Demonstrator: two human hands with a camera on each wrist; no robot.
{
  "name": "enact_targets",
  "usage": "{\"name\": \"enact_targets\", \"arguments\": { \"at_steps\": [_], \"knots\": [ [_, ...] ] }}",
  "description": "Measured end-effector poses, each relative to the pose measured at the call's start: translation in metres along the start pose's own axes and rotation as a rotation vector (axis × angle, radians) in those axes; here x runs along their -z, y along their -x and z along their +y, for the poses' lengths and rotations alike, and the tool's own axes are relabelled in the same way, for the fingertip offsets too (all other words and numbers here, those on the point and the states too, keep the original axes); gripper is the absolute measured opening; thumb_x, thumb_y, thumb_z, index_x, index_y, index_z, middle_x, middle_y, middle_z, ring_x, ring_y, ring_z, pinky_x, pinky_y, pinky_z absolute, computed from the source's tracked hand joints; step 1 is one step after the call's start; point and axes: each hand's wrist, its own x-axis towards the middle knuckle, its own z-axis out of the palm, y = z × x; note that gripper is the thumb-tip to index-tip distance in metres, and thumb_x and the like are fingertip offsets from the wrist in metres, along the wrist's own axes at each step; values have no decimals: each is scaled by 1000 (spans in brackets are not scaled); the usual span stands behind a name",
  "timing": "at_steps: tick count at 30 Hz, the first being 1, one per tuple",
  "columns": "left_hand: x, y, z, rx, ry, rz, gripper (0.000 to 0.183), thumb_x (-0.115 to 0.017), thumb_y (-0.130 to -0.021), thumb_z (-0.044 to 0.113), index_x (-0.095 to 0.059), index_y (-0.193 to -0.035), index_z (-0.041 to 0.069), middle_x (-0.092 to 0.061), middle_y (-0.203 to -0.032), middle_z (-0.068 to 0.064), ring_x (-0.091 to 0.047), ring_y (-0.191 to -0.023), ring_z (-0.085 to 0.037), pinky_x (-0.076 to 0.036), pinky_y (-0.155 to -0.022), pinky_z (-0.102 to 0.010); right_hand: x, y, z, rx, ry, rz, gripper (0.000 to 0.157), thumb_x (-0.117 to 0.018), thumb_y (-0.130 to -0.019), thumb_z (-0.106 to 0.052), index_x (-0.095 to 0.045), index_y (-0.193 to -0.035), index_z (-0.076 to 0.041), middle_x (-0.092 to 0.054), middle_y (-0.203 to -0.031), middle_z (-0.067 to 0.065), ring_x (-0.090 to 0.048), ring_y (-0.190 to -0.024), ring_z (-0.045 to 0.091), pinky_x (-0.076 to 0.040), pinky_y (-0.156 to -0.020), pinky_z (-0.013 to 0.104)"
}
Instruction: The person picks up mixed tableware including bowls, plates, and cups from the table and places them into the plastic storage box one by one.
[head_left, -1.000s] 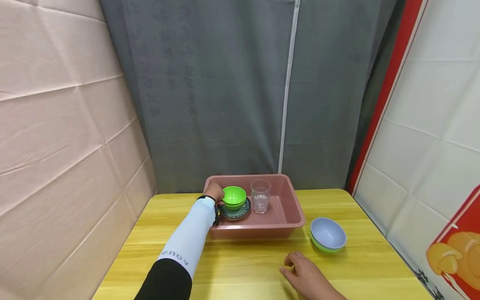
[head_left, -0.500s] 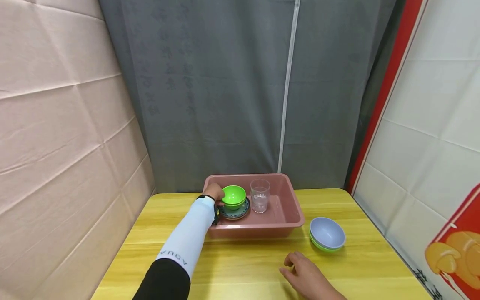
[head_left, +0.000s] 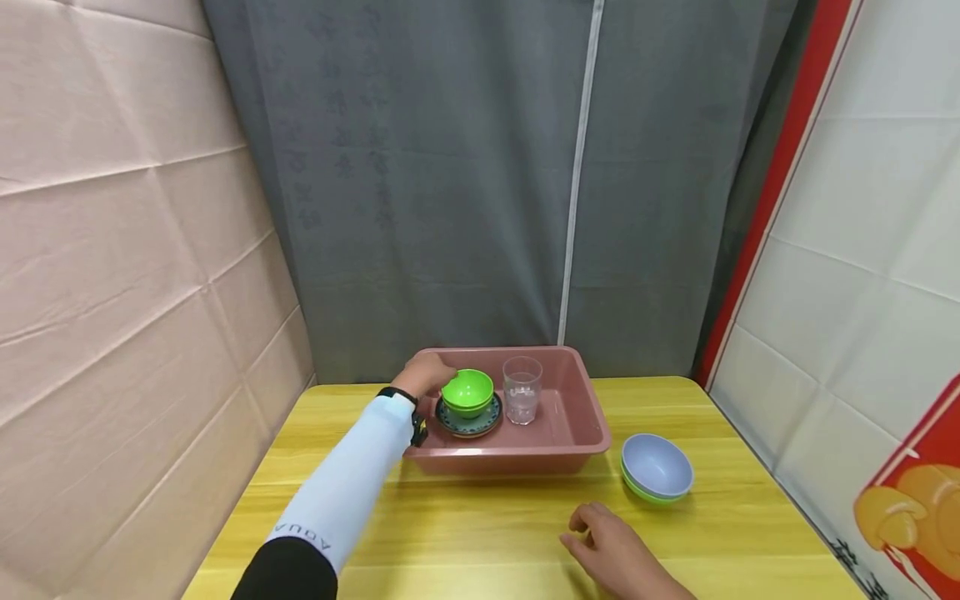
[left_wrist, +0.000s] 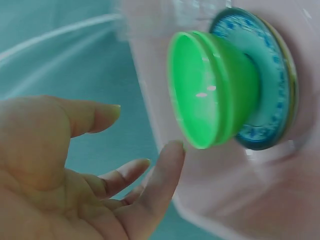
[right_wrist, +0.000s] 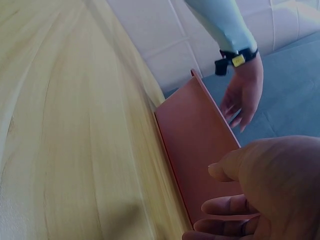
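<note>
Two nested green bowls sit on a small stack of blue-patterned plates in the left part of a pink basin. My left hand is over the basin's left side, just left of the bowls. In the left wrist view, its thumb and fingers are spread apart with nothing between them, a fingertip close to the bowl rim. A clear glass stands in the basin right of the bowls. My right hand, fingers loosely bent and holding nothing, is low over the table's front.
A blue bowl nested in a green one stands on the wooden table, right of the basin. A grey curtain hangs behind the table. Walls rise at left and right.
My left hand has drawn back up and to the left from the green bowls, its fingers now apart from them. The bowls stay on the plates. My right hand has not moved.
</note>
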Motion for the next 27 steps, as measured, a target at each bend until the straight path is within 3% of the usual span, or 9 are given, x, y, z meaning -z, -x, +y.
{"name": "enact_targets", "arguments": {
  "at_steps": [2, 4, 6, 10, 13, 21, 27],
  "knots": [
    [7, 6, 0, -35, -18, 36, 36, -66, -105, 35, -66, -85, 5, -53, -72, -2, -51, -57, -17, -41, -54, -31, 1, 0, 0, 2, -5, -2, 23, -77, -106, -34, -67, -106, -14, -61, -98, -3, -59, -82, 10, -54, -69, 33],
    [13, 16, -1, -66, -8, 77, 40, -66, -106, 38, -59, -80, 8, -48, -70, -1, -46, -59, -18, -39, -56, -34, 1, 0, 0, 5, -10, -1, 23, -77, -106, -34, -67, -105, -13, -61, -98, -3, -60, -82, 11, -54, -69, 33],
    [20, 30, -4, -92, 27, 121, 38, -67, -106, 39, -62, -87, 7, -54, -79, -3, -51, -68, -21, -43, -62, -36, 1, 0, 0, 7, -9, 3, 22, -77, -105, -33, -67, -105, -13, -61, -98, -3, -60, -83, 10, -54, -69, 33],
    [29, 61, -12, -121, 109, 204, 33, -69, -107, 41, -67, -117, 9, -67, -110, -9, -64, -96, -27, -57, -80, -41, 1, 2, 0, 5, -7, 15, 22, -78, -105, -33, -67, -104, -14, -61, -98, -4, -61, -83, 9, -55, -70, 33],
    [29, 82, -25, -139, 164, 251, 34, -71, -107, 40, -69, -121, 9, -69, -113, -12, -65, -99, -29, -59, -82, -41, 1, 2, 0, -1, 0, 26, 22, -79, -104, -33, -68, -104, -14, -63, -97, -5, -61, -83, 9, -56, -71, 33],
    [19, 130, -75, -72, 210, 342, 29, -71, -108, 36, -71, -118, 8, -70, -113, -12, -62, -89, -26, -54, -72, -35, 2, 1, 3, 5, 24, 51, 21, -79, -104, -32, -68, -102, -15, -63, -96, -5, -59, -82, 7, -55, -70, 31],
    [8, 160, -103, -32, 198, 312, 25, -70, -110, 29, -72, -117, 5, -71, -113, -13, -62, -84, -24, -53, -68, -36, 5, 1, 4, -11, 18, 65, 19, -80, -104, -31, -70, -104, -14, -66, -98, -5, -60, -82, 9, -55, -70, 32]
  ]
}}
